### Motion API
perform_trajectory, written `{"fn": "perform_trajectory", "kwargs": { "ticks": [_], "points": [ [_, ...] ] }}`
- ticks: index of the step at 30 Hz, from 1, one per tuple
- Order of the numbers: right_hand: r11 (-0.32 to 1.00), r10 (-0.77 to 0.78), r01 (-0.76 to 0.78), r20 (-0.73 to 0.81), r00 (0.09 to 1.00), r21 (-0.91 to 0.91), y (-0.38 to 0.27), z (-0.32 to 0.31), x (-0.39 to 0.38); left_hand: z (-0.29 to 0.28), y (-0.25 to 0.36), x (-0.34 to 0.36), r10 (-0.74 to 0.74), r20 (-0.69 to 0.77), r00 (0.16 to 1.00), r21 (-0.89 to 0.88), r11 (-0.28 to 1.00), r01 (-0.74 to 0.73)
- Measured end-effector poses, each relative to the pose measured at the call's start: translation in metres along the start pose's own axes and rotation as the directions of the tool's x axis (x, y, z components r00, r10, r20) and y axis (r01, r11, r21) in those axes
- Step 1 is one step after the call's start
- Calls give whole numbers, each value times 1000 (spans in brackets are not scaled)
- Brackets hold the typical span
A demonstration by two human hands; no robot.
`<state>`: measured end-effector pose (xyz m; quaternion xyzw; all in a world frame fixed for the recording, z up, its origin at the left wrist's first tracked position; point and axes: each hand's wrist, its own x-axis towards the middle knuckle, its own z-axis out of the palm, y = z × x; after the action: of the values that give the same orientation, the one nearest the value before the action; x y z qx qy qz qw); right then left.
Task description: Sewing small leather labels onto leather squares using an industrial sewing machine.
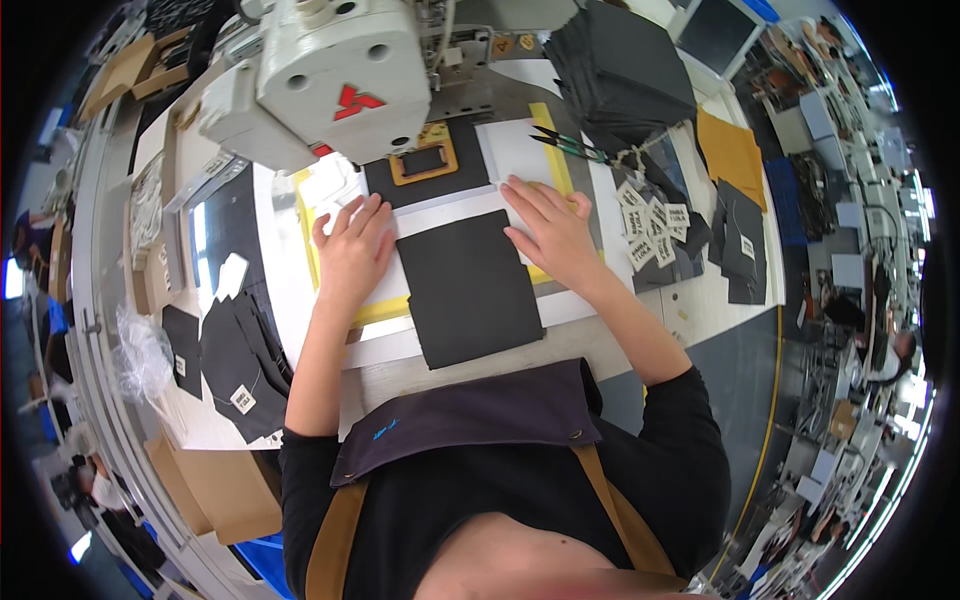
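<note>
My left hand (357, 250) lies with its fingers spread on the left part of a white sheet or plate (448, 210) with yellow edging. My right hand (548, 228) rests flat on its right part, fingers stretched and apart. Neither hand holds anything. Between them a black rectangular fabric panel (470, 290) lies at the near side, reaching over the table edge. Beyond the fingertips, another black fabric piece (472, 155) lies flat beneath a yellow rectangular clamp frame (424, 162). A white sewing machine head (340, 85) stands over the far left of the plate, hiding part of it.
A tall stack of black panels (625, 75) stands far right, with dark-tipped tweezers (565, 143) beside it. White labels (655, 225) and an orange-yellow envelope (730, 155) lie at right. More labelled black pieces (240, 355) and a clear plastic bag (145, 350) sit at left.
</note>
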<state>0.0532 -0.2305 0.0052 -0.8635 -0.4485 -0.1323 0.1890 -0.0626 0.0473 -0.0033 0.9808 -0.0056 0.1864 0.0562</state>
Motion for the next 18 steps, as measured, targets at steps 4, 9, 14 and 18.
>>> {"fn": "perform_trajectory", "kwargs": {
  "ticks": [4,9,14,18],
  "points": [
    [964,256,-262,-110,960,-42,14,-25,-54,0,-1,5,1,-13,1000,3,1000,-1],
    [799,568,-588,-159,807,-130,32,-75,-96,-1,1,6,-14,-4,1000,17,1000,14],
    [806,568,-562,-20,823,-185,28,-99,-104,-3,2,6,-7,-1,1000,18,1000,7],
    [824,533,-509,37,845,-250,38,-88,-108,-1,1,8,-1,7,1000,5,1000,1]
  ]
}}
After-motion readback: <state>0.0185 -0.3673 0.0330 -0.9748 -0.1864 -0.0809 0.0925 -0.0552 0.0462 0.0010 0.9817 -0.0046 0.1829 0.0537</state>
